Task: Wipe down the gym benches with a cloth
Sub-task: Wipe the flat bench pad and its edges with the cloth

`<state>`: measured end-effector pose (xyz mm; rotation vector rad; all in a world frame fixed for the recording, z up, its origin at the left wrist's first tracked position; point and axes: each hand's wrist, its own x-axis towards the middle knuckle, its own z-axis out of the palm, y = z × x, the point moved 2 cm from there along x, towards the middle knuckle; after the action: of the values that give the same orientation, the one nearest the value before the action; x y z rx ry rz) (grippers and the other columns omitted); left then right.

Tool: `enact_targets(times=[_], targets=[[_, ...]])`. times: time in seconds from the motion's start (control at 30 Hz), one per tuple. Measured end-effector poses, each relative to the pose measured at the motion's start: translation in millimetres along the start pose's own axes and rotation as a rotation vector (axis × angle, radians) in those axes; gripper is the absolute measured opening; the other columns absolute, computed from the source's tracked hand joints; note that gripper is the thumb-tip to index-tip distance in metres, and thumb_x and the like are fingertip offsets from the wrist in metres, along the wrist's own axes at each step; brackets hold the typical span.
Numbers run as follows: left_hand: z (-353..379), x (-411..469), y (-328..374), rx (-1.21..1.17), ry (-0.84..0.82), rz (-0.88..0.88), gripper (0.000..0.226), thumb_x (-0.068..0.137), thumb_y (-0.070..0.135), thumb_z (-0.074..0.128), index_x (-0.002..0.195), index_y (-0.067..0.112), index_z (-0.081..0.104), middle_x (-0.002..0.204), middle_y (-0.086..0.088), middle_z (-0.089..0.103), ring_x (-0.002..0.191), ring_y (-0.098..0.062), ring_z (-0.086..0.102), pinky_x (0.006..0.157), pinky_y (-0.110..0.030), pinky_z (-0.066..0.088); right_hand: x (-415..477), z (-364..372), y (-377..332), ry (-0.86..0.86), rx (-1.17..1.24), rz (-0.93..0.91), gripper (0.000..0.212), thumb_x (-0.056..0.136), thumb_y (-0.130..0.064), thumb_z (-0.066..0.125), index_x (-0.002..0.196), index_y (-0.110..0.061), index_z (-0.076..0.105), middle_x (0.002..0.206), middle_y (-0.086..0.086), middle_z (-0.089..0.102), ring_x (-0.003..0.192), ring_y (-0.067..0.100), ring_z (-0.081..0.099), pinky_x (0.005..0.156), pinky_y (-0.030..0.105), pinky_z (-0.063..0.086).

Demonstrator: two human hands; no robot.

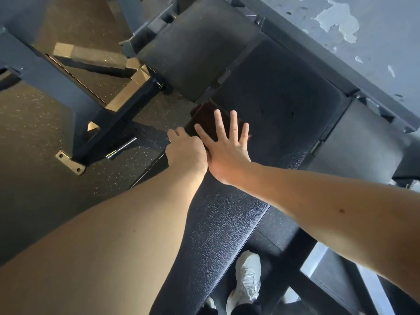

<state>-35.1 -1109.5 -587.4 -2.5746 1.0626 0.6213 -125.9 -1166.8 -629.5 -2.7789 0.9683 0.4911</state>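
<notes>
cloth [205,120] under flat right hand [225,148] | left hand [185,151] apparently grips bench [227,223] edge

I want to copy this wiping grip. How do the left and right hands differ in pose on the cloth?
The right hand lies flat with its fingers spread, palm pressing on top of the dark cloth; the left hand is curled, knuckles up, at the cloth's near left edge. The right hand sits over the bench pad, the left at the pad's left edge. Both touch the cloth, and they meet side by side.
</notes>
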Motion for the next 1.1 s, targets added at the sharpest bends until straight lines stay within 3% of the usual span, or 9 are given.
enact_targets(times=[0.23, 0.37, 0.47, 0.6, 0.73, 0.87, 0.97, 1.1], targets=[[-2, -1, -4, -0.003, -0.004, 0.026, 0.062, 0.091, 0.048, 0.072, 0.138, 0.01, 0.055, 0.142, -0.014, 0.043, 0.133, -0.03, 0.037, 0.091, -0.035, 0.051, 8, -6, 10, -0.043, 0.033, 0.015, 0.063, 0.104, -0.059, 0.015, 0.161, -0.038, -0.001, 0.169, -0.002, -0.019, 0.151, 0.041, -0.023, 0.12, 0.066, -0.004], [-1, 0, -2, -0.011, -0.021, 0.027, 0.057, 0.088, 0.046, 0.076, 0.13, 0.011, 0.06, 0.14, -0.013, 0.042, 0.133, -0.03, 0.037, 0.08, -0.033, 0.046, 53, -23, 41, -0.043, -0.025, -0.037, 0.064, 0.105, -0.056, 0.019, 0.162, -0.034, 0.001, 0.17, 0.0, -0.013, 0.154, 0.036, -0.016, 0.124, 0.058, -0.001], [-1, 1, -1, -0.006, -0.024, 0.029, 0.049, 0.087, 0.041, 0.078, 0.124, 0.012, 0.063, 0.137, -0.012, 0.042, 0.131, -0.029, 0.037, 0.073, -0.032, 0.038, 84, -36, 68, -0.057, -0.024, 0.041, 0.061, 0.108, -0.049, 0.02, 0.163, -0.03, 0.0, 0.17, 0.001, -0.013, 0.155, 0.034, -0.013, 0.126, 0.053, -0.001], [-2, 0, -1, -0.008, -0.017, 0.035, 0.049, 0.088, 0.041, 0.077, 0.125, 0.012, 0.062, 0.135, -0.011, 0.043, 0.13, -0.029, 0.038, 0.073, -0.031, 0.036, 81, -37, 44, -0.035, 0.037, 0.125, 0.062, 0.108, -0.044, 0.022, 0.163, -0.022, 0.003, 0.17, 0.007, -0.012, 0.155, 0.037, -0.012, 0.125, 0.053, -0.002], [0, 1, -1, -0.036, 0.015, 0.016, 0.047, 0.092, 0.039, 0.073, 0.127, 0.011, 0.061, 0.133, -0.01, 0.044, 0.13, -0.029, 0.037, 0.075, -0.032, 0.04, 28, -20, 9, -0.025, 0.041, -0.069, 0.061, 0.107, -0.042, 0.025, 0.163, -0.02, 0.013, 0.17, 0.009, -0.003, 0.155, 0.038, -0.007, 0.126, 0.052, -0.001], [0, 2, 0, -0.013, -0.002, 0.013, 0.047, 0.091, 0.039, 0.075, 0.126, 0.012, 0.062, 0.135, -0.01, 0.043, 0.131, -0.029, 0.037, 0.074, -0.031, 0.039, 36, -25, 37, -0.076, -0.096, -0.25, 0.061, 0.107, -0.044, 0.027, 0.163, -0.025, 0.011, 0.171, 0.006, -0.003, 0.156, 0.034, -0.008, 0.126, 0.051, 0.001], [3, 3, 0, -0.002, -0.009, 0.006, 0.045, 0.088, 0.036, 0.078, 0.123, 0.012, 0.064, 0.137, -0.012, 0.043, 0.131, -0.03, 0.037, 0.071, -0.031, 0.035, 85, -50, 76, -0.075, -0.136, -0.053, 0.062, 0.107, -0.049, 0.021, 0.163, -0.028, 0.006, 0.171, 0.003, -0.007, 0.156, 0.033, -0.01, 0.126, 0.052, -0.001], [4, 5, 1, 0.018, 0.0, -0.002, 0.049, 0.088, 0.036, 0.078, 0.126, 0.011, 0.063, 0.141, -0.013, 0.042, 0.133, -0.031, 0.037, 0.076, -0.032, 0.046, 105, -53, 72, -0.085, 0.064, 0.188, 0.065, 0.106, -0.053, 0.016, 0.163, -0.026, 0.002, 0.17, 0.003, -0.012, 0.155, 0.032, -0.016, 0.125, 0.054, -0.004]])
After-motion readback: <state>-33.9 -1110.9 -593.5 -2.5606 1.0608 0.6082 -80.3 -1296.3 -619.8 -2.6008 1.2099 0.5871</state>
